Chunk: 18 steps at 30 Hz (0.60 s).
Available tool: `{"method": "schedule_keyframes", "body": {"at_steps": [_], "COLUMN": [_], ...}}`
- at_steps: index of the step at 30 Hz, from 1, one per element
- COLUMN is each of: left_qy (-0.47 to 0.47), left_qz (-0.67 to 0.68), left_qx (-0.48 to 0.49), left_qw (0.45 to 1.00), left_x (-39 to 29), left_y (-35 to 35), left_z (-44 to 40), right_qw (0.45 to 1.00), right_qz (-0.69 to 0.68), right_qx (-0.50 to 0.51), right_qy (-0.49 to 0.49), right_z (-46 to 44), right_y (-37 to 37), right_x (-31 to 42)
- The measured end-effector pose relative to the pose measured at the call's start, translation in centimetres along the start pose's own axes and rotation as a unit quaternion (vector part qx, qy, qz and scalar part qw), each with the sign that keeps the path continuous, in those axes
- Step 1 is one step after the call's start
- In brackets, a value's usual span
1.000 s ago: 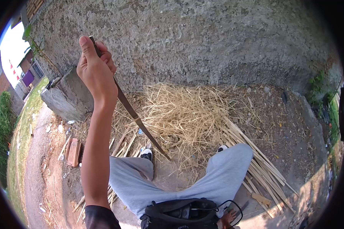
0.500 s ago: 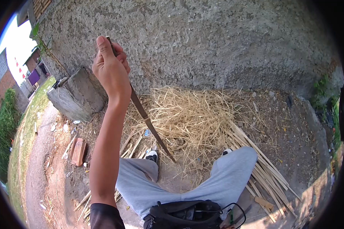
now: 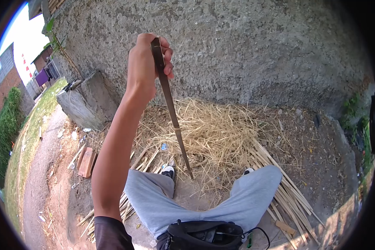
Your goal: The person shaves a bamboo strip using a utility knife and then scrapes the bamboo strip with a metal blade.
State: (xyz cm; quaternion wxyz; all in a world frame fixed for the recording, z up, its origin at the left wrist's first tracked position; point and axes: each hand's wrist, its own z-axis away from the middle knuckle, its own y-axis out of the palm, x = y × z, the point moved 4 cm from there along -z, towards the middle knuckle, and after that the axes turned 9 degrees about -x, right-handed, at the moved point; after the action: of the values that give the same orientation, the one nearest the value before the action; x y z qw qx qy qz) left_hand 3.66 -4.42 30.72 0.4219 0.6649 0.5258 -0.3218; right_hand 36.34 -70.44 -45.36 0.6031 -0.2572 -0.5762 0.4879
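Observation:
My left hand point(image 3: 148, 62) is raised in front of the rough wall, its fingers closed round the upper end of a long, dark bamboo strip point(image 3: 169, 102). The strip slants down and slightly right, with a pale node ring partway along. Its narrow lower end comes down near the ground between my feet, but I cannot tell whether it touches. Behind the strip lies a heap of pale, straw-like shavings point(image 3: 214, 129). My right hand is out of view.
Cut strips point(image 3: 293, 196) lie by my right leg, and more by my left leg. A concrete block point(image 3: 89, 102) stands against the wall point(image 3: 246, 50). A reddish brick-like piece point(image 3: 87, 162) is on the ground at left. A black bag point(image 3: 200, 235) sits at my waist.
My left hand has moved right and turned, carrying the bamboo strip's upper end along, so the strip now stands steeper. Its lower end has hardly shifted.

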Motion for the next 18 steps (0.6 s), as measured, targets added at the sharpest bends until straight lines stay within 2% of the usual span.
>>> {"method": "schedule_keyframes", "body": {"at_steps": [2, 4, 6, 8, 10, 12, 14, 16, 18], "left_qy": [0.023, 0.034, 0.055, 0.128, 0.117, 0.106, 0.157, 0.172, 0.19], "left_qz": [-0.026, -0.057, -0.039, 0.006, 0.017, 0.028, 0.021, 0.0, -0.02], "left_qx": [0.015, 0.11, 0.113, 0.04, 0.013, -0.012, -0.091, -0.104, -0.117], "left_qw": [0.999, 0.992, 0.991, 0.991, 0.993, 0.994, 0.983, 0.98, 0.974], "left_x": [-0.7, -0.7, 0.0, 0.4, 0.4, 0.7, 0.7, 1.1, 1.3], "left_y": [0.0, 0.5, 0.6, -0.3, -0.8, -0.8, -0.7, -0.7, -0.4], "left_z": [-0.4, -0.6, -1.0, -1.8, -1.7, -1.4, -1.0, -1.2, -1.3], "right_qw": [0.977, 0.951, 0.919, 0.903, 0.866, 0.885, 0.884, 0.862, 0.82], "right_qz": [-0.204, -0.277, -0.362, -0.404, -0.47, -0.452, -0.457, -0.465, -0.496], "right_qx": [0.0, -0.009, -0.024, -0.141, -0.172, -0.106, -0.039, 0.059, 0.185], "right_qy": [0.061, 0.134, 0.154, 0.048, -0.021, -0.043, -0.093, -0.193, -0.218], "right_z": [-3.0, -5.1, -4.9, -8.6, -8.7, -7.5, -6.0, -2.8, 3.1], "right_y": [-0.4, -8.0, -16.9, -19.5, -23.7, -28.1, -30.3, -30.2, -29.1], "right_x": [-8.6, 2.5, 15.1, 19.9, 28.1, 37.2, 45.0, 53.0, 60.5]}}
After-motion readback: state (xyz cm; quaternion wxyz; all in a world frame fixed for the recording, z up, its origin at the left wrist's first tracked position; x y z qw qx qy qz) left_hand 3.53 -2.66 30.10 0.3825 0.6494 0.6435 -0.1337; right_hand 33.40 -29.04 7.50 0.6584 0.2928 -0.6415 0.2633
